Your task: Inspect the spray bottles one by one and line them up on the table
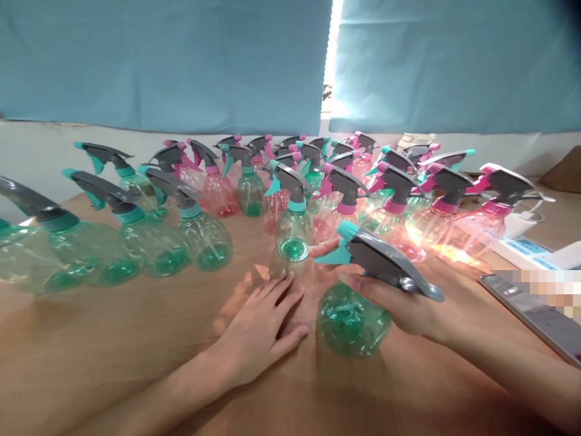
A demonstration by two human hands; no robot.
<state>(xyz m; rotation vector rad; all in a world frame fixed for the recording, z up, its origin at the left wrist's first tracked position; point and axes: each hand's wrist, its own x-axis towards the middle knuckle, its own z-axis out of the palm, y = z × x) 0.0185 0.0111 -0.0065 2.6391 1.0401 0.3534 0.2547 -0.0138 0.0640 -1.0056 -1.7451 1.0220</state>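
My right hand (pixel 399 303) is closed around the neck of a green spray bottle (pixel 351 324) with a grey and turquoise trigger head, its nozzle pointing left. The bottle leans a little; whether its base touches the table cannot be told. My left hand (pixel 265 321) lies flat on the wooden table (pixel 149 339), fingers apart, holding nothing. Just beyond the fingertips another green spray bottle (pixel 295 233) stands upright. At left is a row of green spray bottles, the nearest one to my hand (pixel 206 242) having a turquoise collar.
Several pink spray bottles (pixel 485 227) stand at the right, with more pink and green ones packed behind. A phone (pixel 531 309) lies at the right edge near a white power strip (pixel 521 248). Blue blinds (pixel 163 66) hang at the back.
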